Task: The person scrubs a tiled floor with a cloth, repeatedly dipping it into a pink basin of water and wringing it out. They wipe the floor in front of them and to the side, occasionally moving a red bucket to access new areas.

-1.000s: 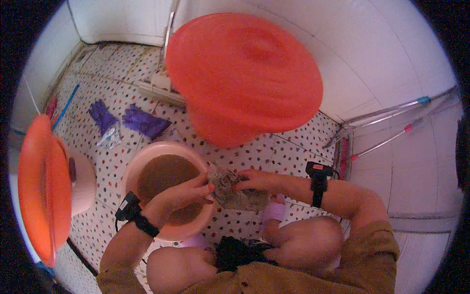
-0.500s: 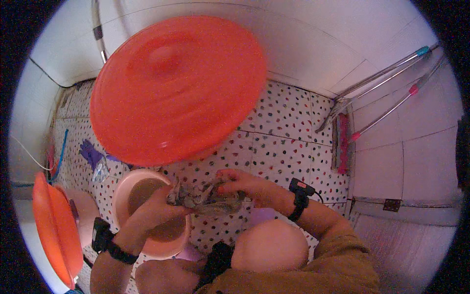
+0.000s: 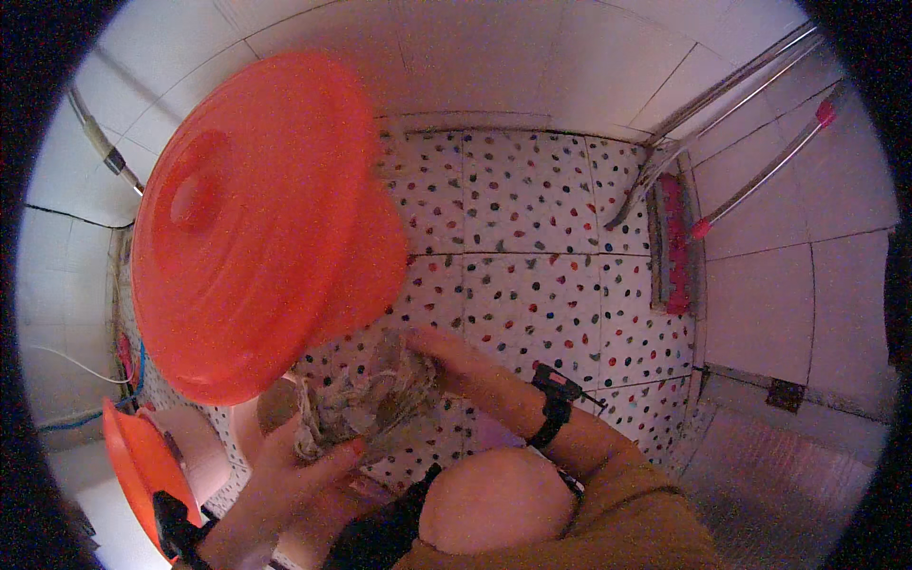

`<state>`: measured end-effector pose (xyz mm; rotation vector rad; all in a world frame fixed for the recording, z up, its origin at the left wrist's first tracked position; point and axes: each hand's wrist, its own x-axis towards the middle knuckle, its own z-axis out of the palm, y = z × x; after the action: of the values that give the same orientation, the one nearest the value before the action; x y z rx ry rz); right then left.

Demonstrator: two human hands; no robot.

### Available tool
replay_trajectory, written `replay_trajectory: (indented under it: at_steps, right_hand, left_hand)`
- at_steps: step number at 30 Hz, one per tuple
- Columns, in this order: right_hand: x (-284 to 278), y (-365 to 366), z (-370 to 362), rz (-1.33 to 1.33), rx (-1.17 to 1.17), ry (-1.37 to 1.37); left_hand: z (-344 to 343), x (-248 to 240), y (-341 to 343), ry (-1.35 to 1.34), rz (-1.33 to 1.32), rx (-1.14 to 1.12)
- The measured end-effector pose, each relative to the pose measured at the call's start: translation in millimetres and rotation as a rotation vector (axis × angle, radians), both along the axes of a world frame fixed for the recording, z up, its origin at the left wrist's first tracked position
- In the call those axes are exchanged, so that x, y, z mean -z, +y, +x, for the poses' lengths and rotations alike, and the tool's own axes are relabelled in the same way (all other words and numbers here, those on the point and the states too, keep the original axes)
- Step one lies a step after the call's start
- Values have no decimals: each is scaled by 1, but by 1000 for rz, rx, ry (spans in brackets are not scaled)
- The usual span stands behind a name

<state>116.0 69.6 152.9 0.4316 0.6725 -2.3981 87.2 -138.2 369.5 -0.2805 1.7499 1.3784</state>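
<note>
Your left hand (image 3: 285,480) and right hand (image 3: 456,363) grip opposite sides of a crumpled grey cloth (image 3: 370,407), likely because it would sag from one. It hangs above the speckled floor (image 3: 532,294), just right of the pink basin (image 3: 247,427); the red lidded tub (image 3: 261,218) stands farther off, left.

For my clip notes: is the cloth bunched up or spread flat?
Bunched up: the grey cloth shows crumpled folds and an uneven outline, held between the left hand and the right hand.
</note>
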Motion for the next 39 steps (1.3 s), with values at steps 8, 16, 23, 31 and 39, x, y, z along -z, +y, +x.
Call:
replay_trajectory:
  at_steps: [8,16,23,31,39]
  right_hand:
    - [9,89,-24,243,539,0]
    - [94,176,-3,664,688,-81]
    - [99,261,-24,1321,755,-93]
    - [37,337,-60,1481,639,263]
    - [119,397,-103,2426,496,267]
  left_hand:
    - [-11,83,109,42,157,-293]
    - [-8,214,98,-30,271,-530]
    - [2,294,157,-144,297,-357]
    - [-12,261,211,92,368,168]
    - [8,290,213,85,291,294]
